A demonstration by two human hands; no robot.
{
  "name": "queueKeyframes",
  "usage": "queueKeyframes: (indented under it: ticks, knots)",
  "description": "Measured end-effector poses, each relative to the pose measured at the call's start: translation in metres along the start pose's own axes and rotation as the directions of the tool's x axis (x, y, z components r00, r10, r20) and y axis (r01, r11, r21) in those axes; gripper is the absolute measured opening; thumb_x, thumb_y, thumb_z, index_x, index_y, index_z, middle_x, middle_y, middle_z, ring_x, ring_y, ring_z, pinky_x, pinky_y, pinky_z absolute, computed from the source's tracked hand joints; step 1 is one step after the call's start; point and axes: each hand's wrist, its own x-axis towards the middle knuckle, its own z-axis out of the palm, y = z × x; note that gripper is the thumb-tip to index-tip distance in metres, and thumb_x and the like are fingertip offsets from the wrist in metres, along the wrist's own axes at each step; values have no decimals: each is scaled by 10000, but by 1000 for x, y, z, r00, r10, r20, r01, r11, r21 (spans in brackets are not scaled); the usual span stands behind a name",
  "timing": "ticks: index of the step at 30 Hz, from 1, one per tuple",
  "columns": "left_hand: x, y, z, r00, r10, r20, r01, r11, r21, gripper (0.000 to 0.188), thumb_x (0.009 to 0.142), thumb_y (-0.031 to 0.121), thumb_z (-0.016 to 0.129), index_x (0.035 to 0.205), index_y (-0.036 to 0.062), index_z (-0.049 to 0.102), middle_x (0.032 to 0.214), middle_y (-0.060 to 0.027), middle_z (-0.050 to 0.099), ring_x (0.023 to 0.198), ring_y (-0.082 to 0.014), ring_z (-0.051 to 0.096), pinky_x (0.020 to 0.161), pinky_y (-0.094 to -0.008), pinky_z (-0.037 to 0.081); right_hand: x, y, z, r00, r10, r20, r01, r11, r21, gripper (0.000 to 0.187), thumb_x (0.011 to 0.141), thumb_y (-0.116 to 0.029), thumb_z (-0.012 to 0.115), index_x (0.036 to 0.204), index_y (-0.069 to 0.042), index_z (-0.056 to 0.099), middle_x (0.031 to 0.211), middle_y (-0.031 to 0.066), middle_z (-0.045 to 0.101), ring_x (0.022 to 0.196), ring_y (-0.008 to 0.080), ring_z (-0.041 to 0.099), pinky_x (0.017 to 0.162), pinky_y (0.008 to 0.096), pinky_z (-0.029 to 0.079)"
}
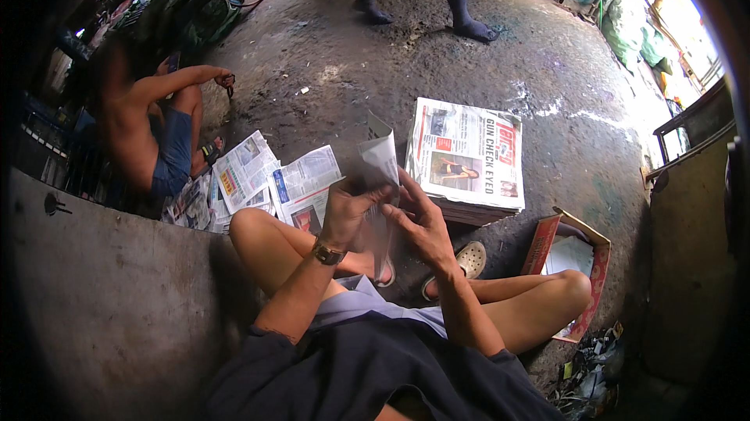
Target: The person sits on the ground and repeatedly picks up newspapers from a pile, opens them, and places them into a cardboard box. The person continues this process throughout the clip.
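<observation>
- While we sit with knees bent, our left hand (348, 214) grips a folded paper (379, 157) between thumb and fingers, some of those fingers hidden behind it.
- Our right hand (426, 230) pinches the same paper from its other side, thumb and forefinger close to the edge; the lower part of the paper is blurred.
- We hold this paper upright in the air, to the left of the newspaper stack (467, 155), our landmark, which sits squared up on the ground.
- On our left wrist we wear a watch (326, 254), to the left of the stack and nearer to us.
- Farther left of the stack we see loose newspapers (244, 167) spread out, some overlapping.
- Beyond those, well left of the stack, a person (129, 128) in blue shorts sits with an arm over a knee.
- On the far side of the stack, another person's legs (459, 11) stand apart in dark blue foot coverings.
- To the right of the stack and nearer to us, a red box (541, 243) lies open with white sheets (569, 255) inside.
- Between the stack and our shorts (367, 300), we have a pale clog (473, 259).
</observation>
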Motion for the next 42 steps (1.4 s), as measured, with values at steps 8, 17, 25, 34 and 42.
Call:
queueKeyframes:
  ticks: [8, 17, 25, 34, 42]
  knots:
    - [-7, 1, 23, 989, 116, -92, -92, 969, 228, 156, 818, -21, 704, 968, 10, 675, 922, -31, 674, 830, -111, 630, 741, -243, 491, 3, -26, -2, 987, -20, -159, 38, 993, 113, 520, 916, -224, 664, 1358, -31, 468, 1192, 145, 595, 1050, 199, 608, 856, 295, 495]
    - [-3, -10, 33, 885, 457, 93, -391, 618, 682, 177, 725, -8, 756, 755, 13, 583, 762, -88, 549, 648, -219, 596, 561, -320, 453, 2, -25, -11, 963, -10, -268, 14, 1000, 11, 401, 899, -240, 674, 1206, 6, 593, 1034, 159, 686, 948, 175, 652, 810, 298, 517]
    - [-8, -27, 26, 752, 561, 347, -528, 197, 826, 165, 677, 15, 721, 773, 56, 593, 723, -84, 504, 605, -271, 573, 509, -384, 462, -1, -22, -11, 929, -166, -332, -33, 854, -520, 402, 899, -168, 619, 1258, 9, 578, 957, 209, 696, 849, 153, 661, 750, 291, 525]
    - [-15, -34, 20, 779, 467, 418, -545, 175, 820, 140, 677, 24, 672, 770, 68, 576, 742, -74, 493, 680, -273, 574, 569, -388, 479, -7, -17, -12, 932, -11, -362, -157, 888, -432, 369, 882, -136, 612, 1231, -16, 602, 978, 268, 668, 857, 210, 704, 727, 339, 529]
    - [-19, -26, 33, 982, 160, 102, -190, 825, 531, 563, 737, 62, 786, 1199, 30, 466, 1190, -132, 512, 1004, -233, 613, 814, -322, 567, -10, -6, -28, 974, 16, -227, -83, 954, -288, 297, 902, -83, 565, 1181, -6, 630, 891, 195, 697, 776, 147, 660, 699, 296, 503]
